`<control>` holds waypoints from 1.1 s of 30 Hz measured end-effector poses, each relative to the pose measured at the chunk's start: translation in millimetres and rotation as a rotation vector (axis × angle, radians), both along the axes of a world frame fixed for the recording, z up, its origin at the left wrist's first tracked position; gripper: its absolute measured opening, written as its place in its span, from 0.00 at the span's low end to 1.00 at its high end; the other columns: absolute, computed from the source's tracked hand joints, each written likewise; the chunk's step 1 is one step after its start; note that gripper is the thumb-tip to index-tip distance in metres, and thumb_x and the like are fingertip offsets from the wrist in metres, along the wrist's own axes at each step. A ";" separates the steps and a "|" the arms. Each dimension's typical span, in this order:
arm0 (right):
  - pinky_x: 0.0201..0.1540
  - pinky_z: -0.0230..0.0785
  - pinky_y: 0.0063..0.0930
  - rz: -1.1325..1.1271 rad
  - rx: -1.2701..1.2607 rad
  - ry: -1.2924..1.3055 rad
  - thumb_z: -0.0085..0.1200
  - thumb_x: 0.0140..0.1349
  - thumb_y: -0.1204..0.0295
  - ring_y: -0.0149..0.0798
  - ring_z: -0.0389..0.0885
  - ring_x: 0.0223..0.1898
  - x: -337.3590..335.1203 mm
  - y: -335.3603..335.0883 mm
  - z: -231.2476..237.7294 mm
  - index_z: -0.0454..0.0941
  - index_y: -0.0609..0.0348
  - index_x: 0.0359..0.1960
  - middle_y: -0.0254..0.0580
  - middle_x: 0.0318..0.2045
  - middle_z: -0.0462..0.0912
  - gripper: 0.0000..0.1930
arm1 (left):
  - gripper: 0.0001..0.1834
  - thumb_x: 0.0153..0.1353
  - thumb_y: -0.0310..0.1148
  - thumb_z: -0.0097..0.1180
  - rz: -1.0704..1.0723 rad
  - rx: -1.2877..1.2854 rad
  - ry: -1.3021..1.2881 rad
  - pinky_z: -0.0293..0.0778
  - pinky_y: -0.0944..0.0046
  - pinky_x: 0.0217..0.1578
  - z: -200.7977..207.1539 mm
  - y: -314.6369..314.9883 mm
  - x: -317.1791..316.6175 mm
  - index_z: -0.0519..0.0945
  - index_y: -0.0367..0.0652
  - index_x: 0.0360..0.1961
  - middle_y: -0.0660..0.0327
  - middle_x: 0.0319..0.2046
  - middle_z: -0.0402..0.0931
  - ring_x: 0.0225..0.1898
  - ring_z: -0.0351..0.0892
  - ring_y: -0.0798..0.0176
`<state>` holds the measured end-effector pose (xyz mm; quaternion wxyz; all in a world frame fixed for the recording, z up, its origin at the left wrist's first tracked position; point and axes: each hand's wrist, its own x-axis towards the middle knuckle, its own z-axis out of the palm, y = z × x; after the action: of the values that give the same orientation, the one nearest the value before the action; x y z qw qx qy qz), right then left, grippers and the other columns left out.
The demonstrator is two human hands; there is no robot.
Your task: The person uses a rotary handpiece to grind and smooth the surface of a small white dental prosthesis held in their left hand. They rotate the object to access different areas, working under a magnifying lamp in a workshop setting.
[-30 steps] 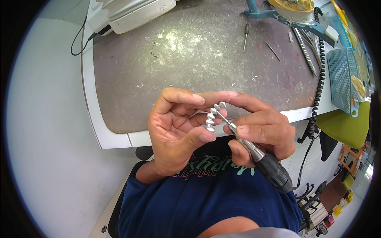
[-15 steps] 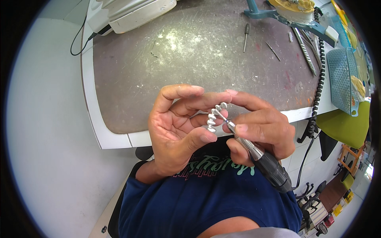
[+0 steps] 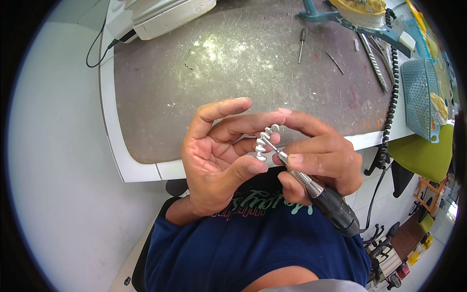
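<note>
A curved silver metal dental bridge (image 3: 261,144), made of several joined tooth shapes, is held by my left hand (image 3: 209,151). The thumb presses its near end and fingertips support the far end, while the index finger is raised apart. My right hand (image 3: 323,158) grips a dental handpiece (image 3: 323,194) like a pen, with a silver front and a black body. Its thin bur reaches the inner side of the bridge at about mid-length; whether it touches, I cannot tell. My right index fingertip rests against a left fingertip.
On the scratched work mat (image 3: 160,97) lie a loose bur (image 3: 302,46), a thin pin (image 3: 334,63) and a metal instrument (image 3: 373,63). A blue articulator (image 3: 321,17) with a yellow cast (image 3: 361,7), a coiled black cord (image 3: 392,87) and a blue basket (image 3: 419,97) stand right. A white machine (image 3: 165,19) is far left.
The bridge has turned slightly between my left fingers and shifted a little to the right. My left index finger has lifted slightly. The handpiece has stayed almost in place.
</note>
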<state>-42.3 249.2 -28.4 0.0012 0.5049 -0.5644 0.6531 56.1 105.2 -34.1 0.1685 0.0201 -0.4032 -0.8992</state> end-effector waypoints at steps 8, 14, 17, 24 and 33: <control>0.55 0.71 0.61 -0.010 0.022 0.011 0.64 0.57 0.75 0.44 0.85 0.33 -0.7 0.1 1.1 0.73 0.66 0.42 0.50 0.27 0.81 0.15 | 0.35 0.58 0.22 0.63 -0.013 -0.021 0.015 0.77 0.58 0.55 -1.5 -0.7 0.2 0.57 0.33 0.63 0.34 0.53 0.72 0.52 0.79 0.53; 0.54 0.71 0.61 -0.015 0.015 0.007 0.64 0.57 0.74 0.45 0.85 0.33 -0.2 -0.2 0.9 0.73 0.66 0.41 0.50 0.28 0.81 0.14 | 0.36 0.58 0.22 0.63 -0.012 -0.027 0.009 0.76 0.58 0.55 -1.9 -1.0 0.5 0.57 0.33 0.63 0.34 0.53 0.71 0.52 0.79 0.53; 0.54 0.71 0.62 -0.006 0.000 0.014 0.64 0.57 0.74 0.45 0.85 0.33 -1.3 -1.3 0.6 0.73 0.66 0.41 0.50 0.28 0.81 0.14 | 0.36 0.58 0.22 0.63 -0.009 -0.030 0.002 0.77 0.58 0.55 -1.5 -0.9 1.0 0.57 0.32 0.63 0.34 0.53 0.72 0.52 0.79 0.52; 0.53 0.71 0.63 -0.003 0.005 0.017 0.64 0.57 0.75 0.46 0.85 0.33 -1.8 -1.4 0.5 0.74 0.67 0.41 0.50 0.27 0.80 0.14 | 0.36 0.58 0.23 0.63 0.011 -0.053 -0.011 0.77 0.58 0.55 0.2 0.6 1.0 0.57 0.31 0.63 0.34 0.53 0.72 0.52 0.79 0.52; 0.54 0.71 0.61 -0.003 0.008 0.007 0.63 0.57 0.75 0.47 0.86 0.34 -1.8 -0.2 1.1 0.73 0.68 0.41 0.51 0.27 0.81 0.13 | 0.36 0.58 0.21 0.63 0.043 -0.077 -0.007 0.77 0.58 0.55 1.4 3.0 1.2 0.56 0.32 0.63 0.33 0.53 0.71 0.52 0.79 0.52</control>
<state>-44.1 249.1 -27.2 0.0022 0.5062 -0.5678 0.6491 57.4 108.2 -32.7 0.1871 0.0257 -0.4375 -0.8792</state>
